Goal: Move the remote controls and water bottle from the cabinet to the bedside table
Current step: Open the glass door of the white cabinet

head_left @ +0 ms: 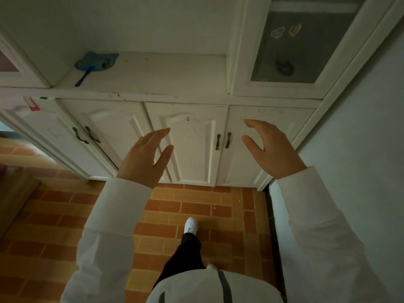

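**Both hands raised and empty before the white cabinet**

The person stands facing a white cabinet [185, 99] in dim light. Left hand [145, 159] and right hand [273, 149] are held up well apart, palms turned toward each other, fingers loosely spread and slightly curled. Neither touches or holds anything. Both wrists come out of white sleeves [109, 226].

Room for moving: the open countertop shelf [157, 73] runs wide between a left upright and a glass-fronted door [306, 44] on the right. Its front edge is chipped in places. Below it, four panelled lower doors [190, 145] are shut, with dark curved handles [223, 141] in pairs. A pale wall [360, 149] closes in tight on the right side, meeting the cabinet at its corner. To the left the brick-pattern tile floor [54, 215] stays open. One white shoe [190, 225] is planted on the tiles, short of the cabinet base.

Labels: a small red tag [32, 104] sits at the top of the far-left lower door; its print is too small to read. Stickers [286, 31] on the glass door are blurred.

Task items: no remote control or water bottle can be made out anywhere. The only thing on the shelf is a blue hand fan [96, 64], lying flat at the left end, well above and left of the left hand.
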